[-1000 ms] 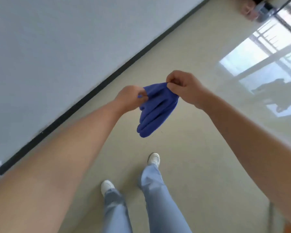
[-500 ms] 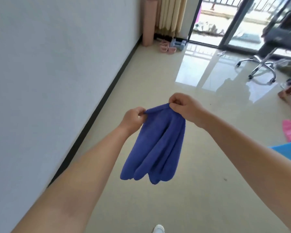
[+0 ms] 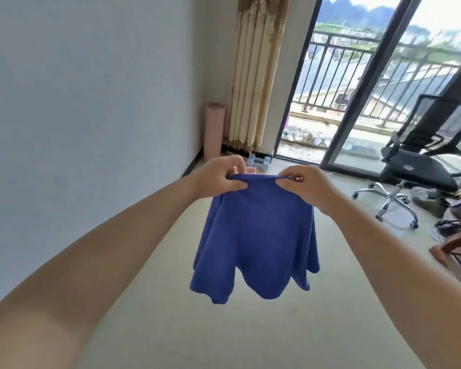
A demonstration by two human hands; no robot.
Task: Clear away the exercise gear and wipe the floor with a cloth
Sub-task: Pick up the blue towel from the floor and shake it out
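A blue cloth (image 3: 256,235) hangs open above the floor, pinched along its top edge. A rolled pink mat (image 3: 214,131) stands upright in the corner, pale blue dumbbells (image 3: 258,162) beside it.

Your two bare arms reach forward at about chest height, forearms converging toward the middle. Your left hand (image 3: 218,177) pinches the cloth's (image 3: 256,235) top edge between thumb and curled fingers; your right hand (image 3: 306,185) pinches the same edge just beside it, knuckles up. Both wrists sit level, hands near each other but apart
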